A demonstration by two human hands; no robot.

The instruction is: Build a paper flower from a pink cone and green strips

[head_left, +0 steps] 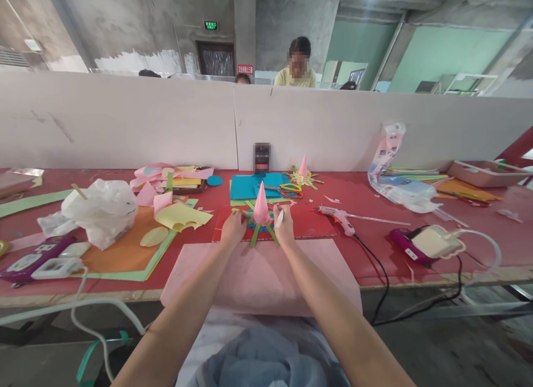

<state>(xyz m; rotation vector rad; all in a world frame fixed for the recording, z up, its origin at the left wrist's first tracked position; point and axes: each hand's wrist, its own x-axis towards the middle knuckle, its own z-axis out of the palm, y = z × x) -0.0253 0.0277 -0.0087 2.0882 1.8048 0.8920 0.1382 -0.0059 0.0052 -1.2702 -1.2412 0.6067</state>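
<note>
A pink paper cone (261,208) stands upright in front of me, with green paper strips (254,237) spreading out around its base. Blue paper shows beneath the strips, all over a red board (314,223). At the cone's left, my left hand (234,227) is closed at the end of a green strip; its fingertips are partly hidden. My right hand (283,226), close to the cone's right side, is closed around a white pen-like stick (280,217). A pink sheet (258,270) lies under my wrists.
Behind the cone are blue sheets (241,186), scissors (291,190) and a second pink cone (303,167). A pink glue gun (339,217) lies right, its cord trailing off the edge. Power strips (410,247), paper scraps (183,216) and a plastic bag (104,209) flank me.
</note>
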